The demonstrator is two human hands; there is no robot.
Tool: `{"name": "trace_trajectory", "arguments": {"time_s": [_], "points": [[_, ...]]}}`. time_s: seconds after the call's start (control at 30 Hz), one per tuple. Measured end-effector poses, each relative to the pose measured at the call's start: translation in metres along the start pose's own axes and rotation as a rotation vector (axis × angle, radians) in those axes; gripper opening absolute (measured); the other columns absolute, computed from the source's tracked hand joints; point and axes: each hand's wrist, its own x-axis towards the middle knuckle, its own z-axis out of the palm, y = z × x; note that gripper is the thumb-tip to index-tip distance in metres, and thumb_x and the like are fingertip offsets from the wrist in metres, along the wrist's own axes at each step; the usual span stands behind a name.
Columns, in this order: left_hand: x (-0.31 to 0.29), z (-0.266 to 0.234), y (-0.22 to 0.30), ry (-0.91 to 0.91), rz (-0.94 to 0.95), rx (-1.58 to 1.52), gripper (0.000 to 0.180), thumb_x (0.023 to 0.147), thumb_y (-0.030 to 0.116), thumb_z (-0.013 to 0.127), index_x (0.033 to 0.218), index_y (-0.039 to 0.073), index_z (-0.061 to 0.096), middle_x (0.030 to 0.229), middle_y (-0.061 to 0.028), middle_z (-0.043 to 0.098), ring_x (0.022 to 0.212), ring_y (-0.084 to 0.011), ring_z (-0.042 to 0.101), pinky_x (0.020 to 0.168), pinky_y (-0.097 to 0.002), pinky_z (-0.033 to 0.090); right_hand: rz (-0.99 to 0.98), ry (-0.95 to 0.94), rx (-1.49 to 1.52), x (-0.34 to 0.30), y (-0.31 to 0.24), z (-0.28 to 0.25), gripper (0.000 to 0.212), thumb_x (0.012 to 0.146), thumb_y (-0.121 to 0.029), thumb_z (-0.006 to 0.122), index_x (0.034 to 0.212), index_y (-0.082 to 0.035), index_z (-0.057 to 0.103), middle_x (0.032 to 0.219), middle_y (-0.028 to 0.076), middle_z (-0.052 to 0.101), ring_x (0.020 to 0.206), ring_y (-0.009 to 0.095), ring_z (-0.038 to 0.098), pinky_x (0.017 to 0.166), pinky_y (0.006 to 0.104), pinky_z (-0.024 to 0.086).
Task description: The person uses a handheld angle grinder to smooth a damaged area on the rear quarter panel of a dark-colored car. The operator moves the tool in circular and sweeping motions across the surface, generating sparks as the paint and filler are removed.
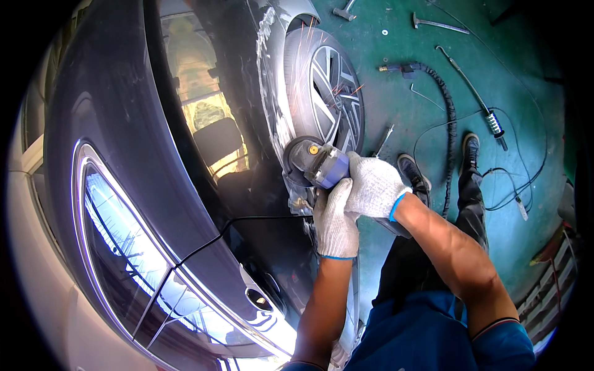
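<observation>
Green floor (390,102); left grip (337,216) and right grip (374,185), both gloved, wrapped around blue-grey grinder (332,167).

A smooth green floor (507,247), marked with pale specks, extends across the right half of the view, brighter near the lower centre and darker toward the upper right, bordered at lower right by a grey slatted structure (546,297).

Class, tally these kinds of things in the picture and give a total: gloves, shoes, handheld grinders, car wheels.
Gloves: 2
Shoes: 2
Handheld grinder: 1
Car wheel: 1
Total: 6
</observation>
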Motion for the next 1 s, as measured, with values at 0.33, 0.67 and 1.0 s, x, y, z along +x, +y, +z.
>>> {"name": "trace_trajectory", "arguments": {"time_s": [0.33,0.67,1.0], "points": [[0.024,0.006,0.002,-0.025,0.040,0.134,0.051,0.090,0.021,0.078,0.136,0.006,0.063,0.123,-0.0056,0.067,0.106,-0.0170,0.067,0.088,-0.0321,0.054,-0.049,0.143,0.203,0.020,0.024,0.020,0.049,0.073,-0.028,0.074,0.109,0.004,0.065,0.089,0.030,0.071,0.090,0.047,0.071,0.081,0.0509,0.058],[0.021,0.008,-0.009,0.120,0.045,0.212,0.049,0.090,0.018,0.075,0.136,0.008,0.062,0.126,-0.0071,0.068,0.112,-0.0217,0.068,0.091,-0.0383,0.058,-0.019,0.025,0.213,0.026,0.039,0.025,0.067,0.057,-0.022,0.082,0.117,0.002,0.066,0.095,0.028,0.073,0.094,0.045,0.072,0.086,0.0476,0.059],[0.015,0.032,0.017,0.123,0.054,0.249,0.055,0.090,0.018,0.081,0.139,0.006,0.059,0.123,-0.0043,0.068,0.106,-0.0137,0.066,0.086,-0.0340,0.056,-0.158,0.064,0.297,0.035,0.029,0.010,0.070,0.066,-0.029,0.082,0.126,0.001,0.063,0.099,0.030,0.072,0.096,0.047,0.070,0.087,0.0501,0.057]]}}
